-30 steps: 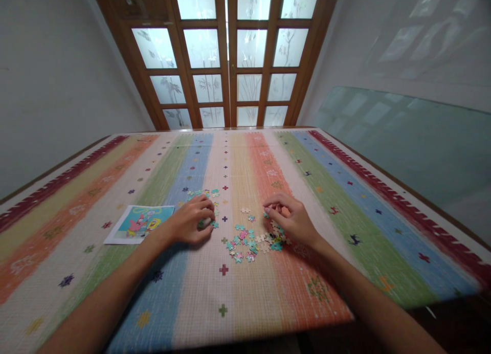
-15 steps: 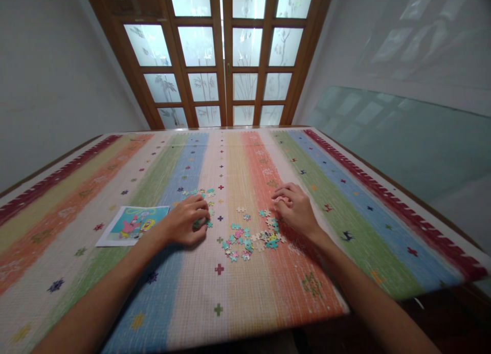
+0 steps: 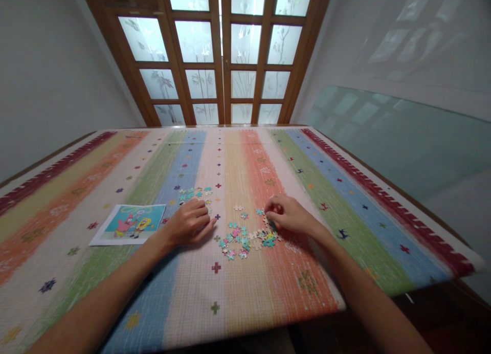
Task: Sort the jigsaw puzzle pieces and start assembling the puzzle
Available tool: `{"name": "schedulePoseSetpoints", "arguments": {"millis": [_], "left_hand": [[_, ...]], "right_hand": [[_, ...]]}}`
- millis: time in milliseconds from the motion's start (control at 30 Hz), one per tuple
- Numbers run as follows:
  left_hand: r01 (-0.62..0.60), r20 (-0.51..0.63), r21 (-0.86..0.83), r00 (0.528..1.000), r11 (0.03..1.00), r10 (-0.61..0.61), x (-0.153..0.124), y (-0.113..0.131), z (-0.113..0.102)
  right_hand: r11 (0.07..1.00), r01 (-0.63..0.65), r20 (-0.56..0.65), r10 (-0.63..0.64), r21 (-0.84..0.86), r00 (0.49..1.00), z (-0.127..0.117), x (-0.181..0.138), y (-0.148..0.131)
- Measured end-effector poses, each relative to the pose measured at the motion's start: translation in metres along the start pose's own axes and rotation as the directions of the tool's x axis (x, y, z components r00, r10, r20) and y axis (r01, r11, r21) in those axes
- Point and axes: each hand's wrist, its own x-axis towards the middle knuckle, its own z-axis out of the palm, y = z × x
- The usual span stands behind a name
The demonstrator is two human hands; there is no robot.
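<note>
A loose pile of small jigsaw puzzle pieces (image 3: 244, 244), teal, pink, yellow and plain beige, lies on the striped tablecloth (image 3: 245, 292) between my hands. My right hand (image 3: 288, 214) is at the pile's right edge, fingers curled and pinched towards the thumb; what they hold, if anything, is hidden. To the left of the pile rests my left hand (image 3: 193, 223), its fingers bent under and the thumb pointing right. Whatever is under those fingers cannot be seen. Just beyond it lies a smaller group of mostly teal pieces (image 3: 187, 194).
A printed cartoon picture (image 3: 130, 225) lies flat to the left, beside my left forearm. The table's near edge (image 3: 253, 329) runs below my arms. At the far end are wooden doors (image 3: 224, 67) with frosted panes, and a glass panel (image 3: 402, 134) leans along the right wall.
My right hand has come down and left to the pile's right edge. My left hand's fingers have curled in more, and its thumb has shifted right. The view has moved slightly.
</note>
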Motion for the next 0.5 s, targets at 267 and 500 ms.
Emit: {"name": "schedulePoseSetpoints", "arguments": {"millis": [267,500], "left_hand": [[0.003,0.141,-0.149,0.990,0.989,0.018,0.011,0.030,0.003],[0.009,0.176,-0.090,0.984,0.996,0.007,0.010,0.035,0.011]], "right_hand": [[0.996,-0.047,0.195,0.032,0.078,0.980,-0.017,-0.004,0.008],[0.998,-0.019,0.136,0.011,0.057,0.991,-0.018,-0.003,0.008]]}}
